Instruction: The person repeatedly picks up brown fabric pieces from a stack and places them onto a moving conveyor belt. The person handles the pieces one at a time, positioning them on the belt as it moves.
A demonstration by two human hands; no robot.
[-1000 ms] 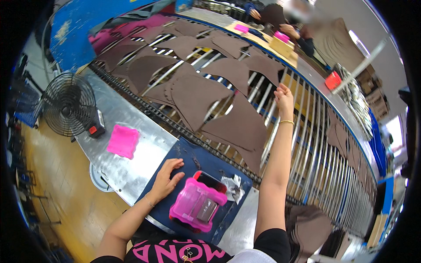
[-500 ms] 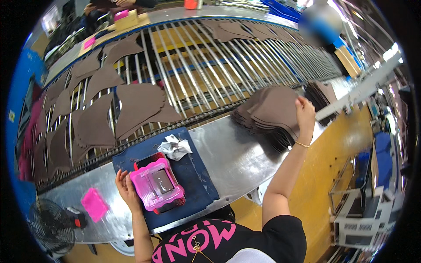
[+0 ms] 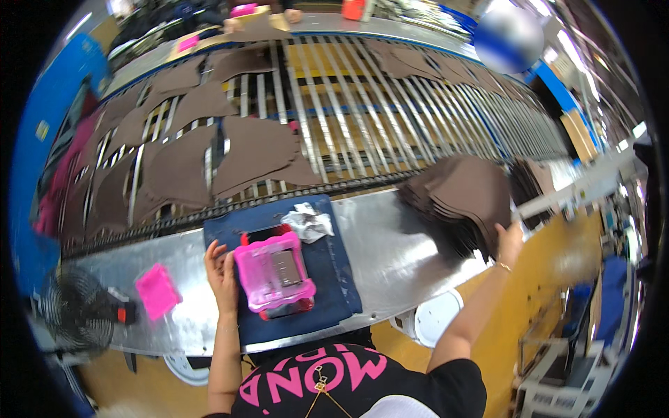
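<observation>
two hands are at work in the head view, and they are well apart. your right hand (image 3: 509, 240) is stretched out to the right side and it grips the near edge of a stack of brown pieces (image 3: 456, 202); the fingers are closed around that edge, so the stack lies just beyond and to the left of your grip. the stack is thick, with many flat dark brown layers of the same cut, a little fanned at the edges, and it is held tilted above the metal table (image 3: 390, 244).

your left hand (image 3: 221, 273) rests flat, fingers loose and holding nothing, on the dark blue mat (image 3: 334, 279). it touches the left side of the pink tray (image 3: 273, 272), which lies on the mat. a crumpled white cloth (image 3: 308, 223) lies at the far edge of the mat.

beyond the table you see the roller conveyor (image 3: 362, 118) with single brown pieces (image 3: 251, 153) spread on it. a small pink pad (image 3: 157, 290) lies on the table to your left, near a black fan (image 3: 73, 320).
</observation>
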